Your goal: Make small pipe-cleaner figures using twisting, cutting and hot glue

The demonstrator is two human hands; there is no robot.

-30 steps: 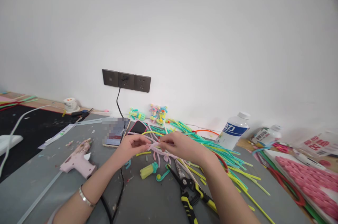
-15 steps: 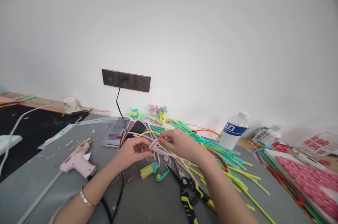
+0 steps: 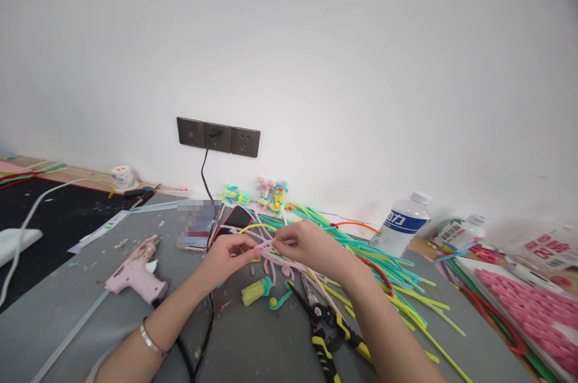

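Between my two hands a pale pink pipe cleaner (image 3: 263, 246) is pinched from both sides, just above the grey table. My left hand (image 3: 232, 255) closes thumb and forefinger on its left part. The fingers of my right hand (image 3: 300, 242) are closed on its right part. Below them lie a small yellow-green pipe-cleaner bundle with a teal top (image 3: 255, 291) and a curled teal piece (image 3: 282, 298). Black and yellow wire-cutting pliers (image 3: 326, 329) rest by my right forearm, jaws apart. Several more pink pipe cleaners (image 3: 289, 262) lie under my right hand.
A pile of teal and yellow pipe cleaners (image 3: 383, 268) spreads to the right, with a white bottle (image 3: 404, 223) behind it. A pink glue gun (image 3: 138, 274) lies left, near a phone (image 3: 198, 226). Small pipe-cleaner figures (image 3: 273, 193) stand by the wall. A black cable (image 3: 208, 335) crosses the table.
My left thumb and forefinger have come together on the pink pipe cleaner, where they were apart before. The whole view has shifted slightly; the other things lie as they were.
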